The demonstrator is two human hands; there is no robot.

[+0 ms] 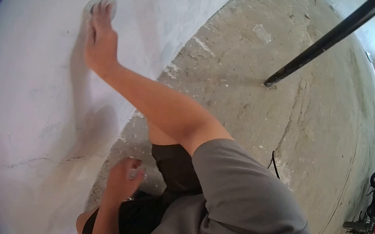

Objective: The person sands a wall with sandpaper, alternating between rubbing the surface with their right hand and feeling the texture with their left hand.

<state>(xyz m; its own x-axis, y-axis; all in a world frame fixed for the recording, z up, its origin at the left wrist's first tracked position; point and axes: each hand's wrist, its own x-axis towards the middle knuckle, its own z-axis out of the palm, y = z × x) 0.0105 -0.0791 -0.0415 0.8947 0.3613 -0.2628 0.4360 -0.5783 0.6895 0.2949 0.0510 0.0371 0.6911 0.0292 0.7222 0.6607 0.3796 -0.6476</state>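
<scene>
My right hand [101,41] reaches out to the white wall [25,68] at the upper left, fingers together and pressed on a round, pale, flat pad [91,6]. The hand covers most of the pad, so its exact kind is hidden. Lower down, close to my knee, my left hand [124,178] is curled, its thumb and fingers bent toward each other. Something clear and shiny shows between them, too blurred to name. A thin crack [35,160] runs across the wall beside that hand.
A black pole [322,45] stands on the worn concrete floor [327,123]. Near the wall lies a clear plastic cup [261,33]. A black cable [275,165] curves by my sleeve. Parked motorbikes [374,212] line the far right edge.
</scene>
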